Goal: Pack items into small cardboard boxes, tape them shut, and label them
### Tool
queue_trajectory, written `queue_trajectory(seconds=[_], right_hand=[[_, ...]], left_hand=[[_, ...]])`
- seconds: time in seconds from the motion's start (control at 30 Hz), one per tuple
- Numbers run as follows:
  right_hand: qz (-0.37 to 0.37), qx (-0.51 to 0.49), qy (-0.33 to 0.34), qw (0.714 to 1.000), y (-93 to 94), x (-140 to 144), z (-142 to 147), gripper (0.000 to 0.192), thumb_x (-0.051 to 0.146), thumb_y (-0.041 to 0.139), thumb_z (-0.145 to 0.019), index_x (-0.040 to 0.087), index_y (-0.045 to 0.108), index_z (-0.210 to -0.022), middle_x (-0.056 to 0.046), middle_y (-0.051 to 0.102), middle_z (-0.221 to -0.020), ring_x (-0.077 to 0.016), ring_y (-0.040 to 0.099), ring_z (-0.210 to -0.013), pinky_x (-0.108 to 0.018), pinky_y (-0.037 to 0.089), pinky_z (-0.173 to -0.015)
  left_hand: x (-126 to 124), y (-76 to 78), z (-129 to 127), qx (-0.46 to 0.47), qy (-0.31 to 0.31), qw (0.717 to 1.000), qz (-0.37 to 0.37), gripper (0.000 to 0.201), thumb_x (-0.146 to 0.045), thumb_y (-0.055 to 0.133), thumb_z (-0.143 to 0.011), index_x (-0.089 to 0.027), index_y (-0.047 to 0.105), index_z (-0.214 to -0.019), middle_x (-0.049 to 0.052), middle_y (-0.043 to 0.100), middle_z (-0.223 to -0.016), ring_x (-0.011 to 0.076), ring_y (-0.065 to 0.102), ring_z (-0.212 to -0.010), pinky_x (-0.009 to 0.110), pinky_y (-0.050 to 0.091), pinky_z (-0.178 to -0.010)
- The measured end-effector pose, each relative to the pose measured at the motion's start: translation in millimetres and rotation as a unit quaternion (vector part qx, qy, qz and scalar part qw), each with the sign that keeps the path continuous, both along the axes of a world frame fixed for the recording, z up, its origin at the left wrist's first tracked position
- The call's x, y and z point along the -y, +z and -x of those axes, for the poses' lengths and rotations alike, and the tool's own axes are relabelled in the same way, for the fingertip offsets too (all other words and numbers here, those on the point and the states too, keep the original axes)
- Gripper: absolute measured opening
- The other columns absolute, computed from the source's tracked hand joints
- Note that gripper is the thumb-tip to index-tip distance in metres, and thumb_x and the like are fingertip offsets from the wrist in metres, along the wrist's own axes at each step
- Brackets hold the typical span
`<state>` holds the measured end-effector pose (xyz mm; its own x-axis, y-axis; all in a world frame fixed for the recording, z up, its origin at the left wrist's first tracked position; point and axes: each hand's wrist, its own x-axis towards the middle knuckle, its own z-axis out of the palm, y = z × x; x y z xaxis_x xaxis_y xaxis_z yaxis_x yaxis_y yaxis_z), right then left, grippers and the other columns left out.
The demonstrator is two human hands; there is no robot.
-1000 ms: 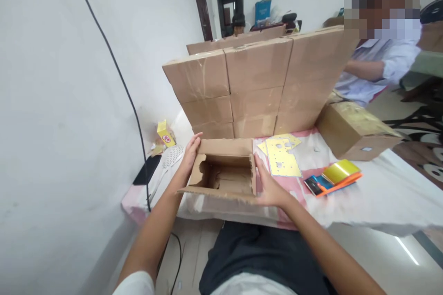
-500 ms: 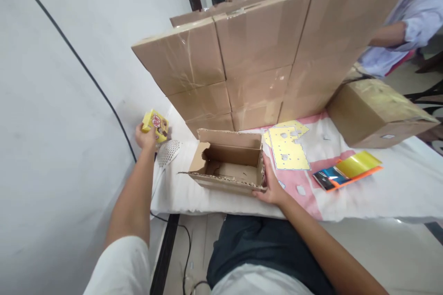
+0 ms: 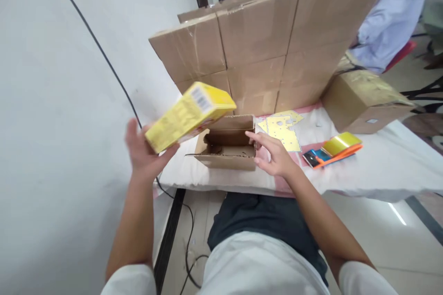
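My left hand (image 3: 147, 150) grips a yellow box (image 3: 187, 117) by its lower left end. The box is tilted in the air, and a barcode shows on one side. Below and to its right, an open cardboard box (image 3: 224, 162) with ragged top edges stands on the table, partly covered by the yellow box; no contents show in the part I can see. At the cardboard box's right end is my right hand (image 3: 273, 152), fingers apart and holding nothing. I cannot tell whether its fingertips touch the rim.
Taped cardboard panels (image 3: 256, 32) stand behind. On the white and pink cloth (image 3: 374, 166) lie yellow cutouts (image 3: 282, 126) and a tape dispenser (image 3: 332, 150). A closed carton (image 3: 367, 101) sits at right, near a person in a light shirt (image 3: 394, 32). A cable runs down the left wall.
My left hand has brought the yellow box from beside the wall up and right, closer to the camera. My right hand has let go of the cardboard box's end and lifted slightly.
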<state>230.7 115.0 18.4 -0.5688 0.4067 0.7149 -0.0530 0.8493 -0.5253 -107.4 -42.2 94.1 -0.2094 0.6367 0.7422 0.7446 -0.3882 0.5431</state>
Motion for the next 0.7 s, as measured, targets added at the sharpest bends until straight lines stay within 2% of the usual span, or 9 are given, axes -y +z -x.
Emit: queue_trajectory(seconds=[0.07, 0.13, 0.2, 0.27, 0.33, 0.43, 0.57, 0.63, 0.7], right_hand=[[-0.008, -0.045, -0.020, 0.999, 4.4, 4, 3, 0.039, 0.042, 0.060, -0.093, 0.023, 0.066, -0.126, -0.006, 0.066, -0.090, -0.0212, 0.061, -0.076, -0.038, 0.053, -0.071], [-0.006, -0.093, -0.048, 0.995, -0.8, 7, 5, 0.022, 0.039, 0.060, -0.093, 0.022, 0.068, -0.104, -0.005, 0.064, -0.082, -0.0205, 0.061, -0.074, -0.036, 0.052, -0.067], [0.005, -0.121, -0.076, 0.990, -10.2, 10, 6, 0.017, 0.037, 0.058, -0.094, 0.023, 0.066, -0.091, -0.006, 0.066, -0.081, -0.0207, 0.063, -0.073, -0.036, 0.052, -0.066], [0.017, -0.141, -0.099, 0.985, -19.5, 12, 6, 0.017, 0.035, 0.056, -0.094, 0.023, 0.065, -0.086, -0.007, 0.068, -0.081, -0.0215, 0.065, -0.075, -0.037, 0.054, -0.067], [0.023, -0.154, -0.121, 0.980, -26.5, 13, 6, 0.016, 0.030, 0.056, -0.095, 0.022, 0.066, -0.085, -0.007, 0.070, -0.080, -0.0213, 0.066, -0.075, -0.037, 0.054, -0.067], [0.022, -0.170, -0.151, 0.974, -32.4, 13, 6, 0.014, 0.023, 0.058, -0.093, 0.023, 0.068, -0.084, -0.005, 0.071, -0.078, -0.0198, 0.066, -0.072, -0.036, 0.055, -0.068], [0.024, -0.194, -0.158, 0.968, -35.8, 9, 13, 0.013, 0.018, 0.060, -0.092, 0.023, 0.069, -0.084, -0.005, 0.071, -0.079, -0.0195, 0.066, -0.073, -0.037, 0.055, -0.070], [0.027, -0.201, -0.146, 0.968, -37.3, 7, 17, 0.012, 0.016, 0.061, -0.091, 0.023, 0.069, -0.086, -0.005, 0.071, -0.080, -0.0196, 0.066, -0.074, -0.037, 0.055, -0.071], [0.038, -0.206, -0.148, 0.967, -39.0, 7, 21, 0.011, 0.017, 0.061, -0.091, 0.023, 0.069, -0.086, -0.005, 0.070, -0.081, -0.0198, 0.066, -0.077, -0.037, 0.055, -0.072]], left_hand=[[-30, 8.6, -12, -0.002, -0.055, 0.997, 0.054, 0.112, -0.044, 0.089, -0.072, -0.037, 0.018, -0.159, 0.007, 0.060, -0.125, 0.0265, 0.065, -0.116, 0.046, 0.058, -0.100], [-56, 7.3, -29, 0.009, -0.114, 0.984, 0.133, 0.096, -0.050, 0.083, -0.077, -0.030, 0.030, -0.155, 0.011, 0.060, -0.129, 0.0295, 0.064, -0.118, 0.044, 0.059, -0.097], [-71, -0.1, -44, 0.007, -0.167, 0.962, 0.218, 0.076, -0.050, 0.077, -0.081, -0.026, 0.044, -0.146, 0.013, 0.059, -0.133, 0.0307, 0.063, -0.120, 0.041, 0.059, -0.094], [-75, -7.1, -50, -0.013, -0.196, 0.938, 0.287, 0.064, -0.047, 0.075, -0.082, -0.023, 0.050, -0.136, 0.013, 0.059, -0.133, 0.0292, 0.064, -0.116, 0.038, 0.060, -0.088], [-69, -7.9, -45, -0.044, -0.184, 0.926, 0.327, 0.059, -0.043, 0.073, -0.083, -0.023, 0.049, -0.134, 0.011, 0.061, -0.131, 0.0267, 0.066, -0.111, 0.035, 0.060, -0.083], [-51, 6.0, -30, -0.137, -0.133, 0.923, 0.333, 0.052, -0.036, 0.065, -0.087, -0.026, 0.048, -0.136, 0.009, 0.063, -0.131, 0.0254, 0.066, -0.110, 0.035, 0.057, -0.087], [-38, 24.3, -20, -0.282, -0.096, 0.880, 0.370, 0.049, -0.027, 0.054, -0.092, -0.033, 0.051, -0.141, 0.005, 0.065, -0.136, 0.0258, 0.067, -0.113, 0.035, 0.053, -0.091], [-45, 19.3, -22, -0.324, -0.090, 0.851, 0.402, 0.051, -0.030, 0.055, -0.094, -0.034, 0.053, -0.144, 0.005, 0.067, -0.135, 0.0267, 0.069, -0.109, 0.035, 0.052, -0.091], [-57, 5.7, -27, -0.364, -0.079, 0.835, 0.406, 0.053, -0.038, 0.055, -0.096, -0.033, 0.052, -0.149, 0.009, 0.065, -0.139, 0.0281, 0.068, -0.112, 0.036, 0.050, -0.093]])
